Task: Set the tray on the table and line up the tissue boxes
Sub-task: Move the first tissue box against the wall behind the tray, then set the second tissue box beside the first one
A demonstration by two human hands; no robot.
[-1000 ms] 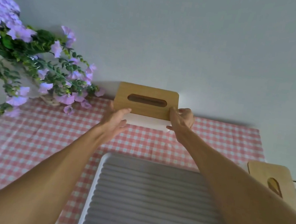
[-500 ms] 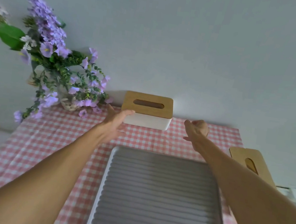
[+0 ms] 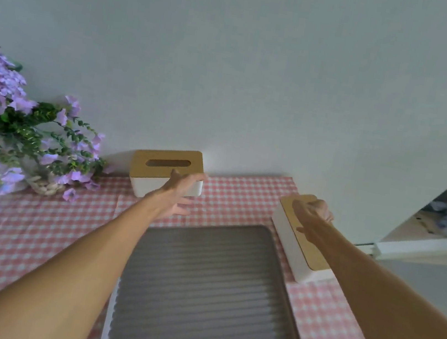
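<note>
A grey ribbed tray (image 3: 206, 297) with a white rim lies flat on the pink checked tablecloth (image 3: 33, 228) in front of me. One tissue box (image 3: 159, 165), white with a wooden slotted lid, stands at the back against the wall. My left hand (image 3: 181, 192) hovers with fingers spread at that box's front right corner and holds nothing. A second tissue box (image 3: 292, 246) lies angled by the tray's right edge. My right hand (image 3: 311, 217) rests on its wooden lid, fingers curled over the far end.
A bunch of purple flowers (image 3: 18, 138) in a woven basket (image 3: 45, 186) stands at the back left. The wall runs directly behind the table. The table's right edge is close to the second box, with a white rail (image 3: 422, 245) beyond it.
Both hands have let go of the back box. My right hand has swung right onto the second box, and my left hand has shifted to the back box's front right corner.
</note>
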